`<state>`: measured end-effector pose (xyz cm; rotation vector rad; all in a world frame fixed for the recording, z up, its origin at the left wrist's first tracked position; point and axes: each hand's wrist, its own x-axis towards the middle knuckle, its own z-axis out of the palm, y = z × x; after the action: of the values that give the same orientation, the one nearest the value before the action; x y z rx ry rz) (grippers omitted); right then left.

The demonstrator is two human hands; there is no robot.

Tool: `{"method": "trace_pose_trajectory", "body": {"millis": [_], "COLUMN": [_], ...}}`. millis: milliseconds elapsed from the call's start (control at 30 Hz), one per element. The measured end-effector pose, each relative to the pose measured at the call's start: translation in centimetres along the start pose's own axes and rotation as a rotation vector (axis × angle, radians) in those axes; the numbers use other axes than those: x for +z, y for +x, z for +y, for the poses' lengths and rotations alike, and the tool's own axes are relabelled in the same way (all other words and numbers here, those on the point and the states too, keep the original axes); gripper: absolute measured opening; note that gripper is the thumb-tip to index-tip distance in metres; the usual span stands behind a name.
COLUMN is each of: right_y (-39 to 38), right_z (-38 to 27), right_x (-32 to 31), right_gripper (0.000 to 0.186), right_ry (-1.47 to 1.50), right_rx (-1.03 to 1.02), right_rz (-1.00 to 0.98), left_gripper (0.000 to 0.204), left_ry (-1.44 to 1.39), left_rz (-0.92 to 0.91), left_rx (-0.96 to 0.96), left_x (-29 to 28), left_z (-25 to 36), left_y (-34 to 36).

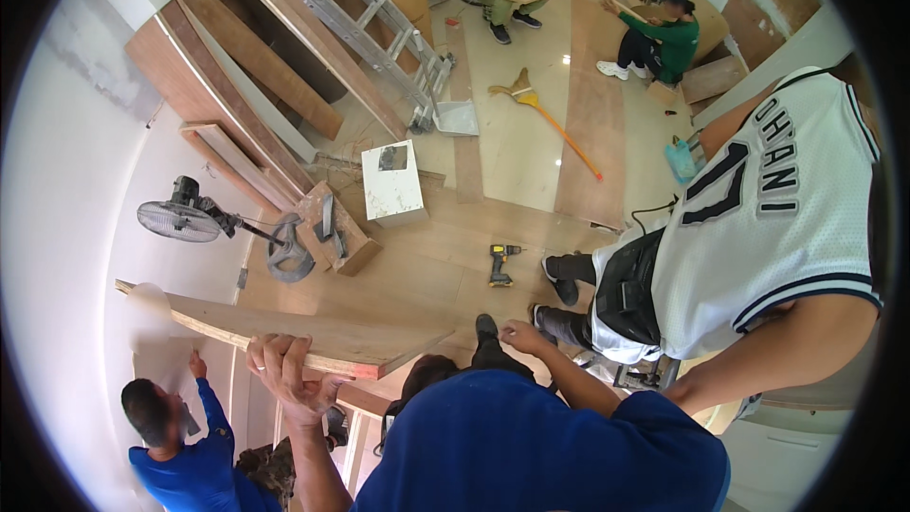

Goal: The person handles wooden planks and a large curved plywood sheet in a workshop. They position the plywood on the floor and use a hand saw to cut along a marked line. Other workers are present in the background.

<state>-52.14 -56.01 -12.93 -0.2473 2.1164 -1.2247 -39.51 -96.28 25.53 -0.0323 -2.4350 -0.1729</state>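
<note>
My left hand [289, 374] is shut on the near end of a long plywood board [303, 322], its fingers over the layered edge and the thumb below. The board reaches away to the left, and its near corner has a reddish-orange mark. My right hand [521, 334] hangs low beside my right leg, loosely curled with nothing visible in it. A yellow-and-black cordless drill [500, 265] lies on the floor ahead of my feet.
At lower left a person in blue [190, 446] raises a hand. A person in a white jersey [758, 199] stands close on my right. Ahead are a fan [180, 218], white box [392, 180], broom [559, 128], ladder [365, 14] and two seated people.
</note>
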Motion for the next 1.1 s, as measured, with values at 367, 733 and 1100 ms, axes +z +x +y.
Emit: {"method": "trace_pose_trajectory", "body": {"millis": [367, 733, 1100], "right_y": [3.1, 6.5, 6.9], "right_z": [-22.6, -25.1, -25.2], "right_x": [3.5, 4.0, -0.6], "right_gripper": [0.084, 0.048, 0.058], "right_ry": [-0.125, 0.2, 0.515], "right_rx": [-0.592, -0.117, -0.08], "right_rz": [-0.087, 0.117, 0.127], "left_gripper": [0.063, 0.066, 0.065], "left_ry": [-0.178, -0.57, -0.33], "left_rz": [-0.232, -0.491, -0.421], "left_rx": [0.09, 0.486, 0.163], "left_x": [0.6, 2.7, 1.3], "left_z": [-3.6, -10.1, -18.8], "left_y": [10.0, 20.9, 20.9]}}
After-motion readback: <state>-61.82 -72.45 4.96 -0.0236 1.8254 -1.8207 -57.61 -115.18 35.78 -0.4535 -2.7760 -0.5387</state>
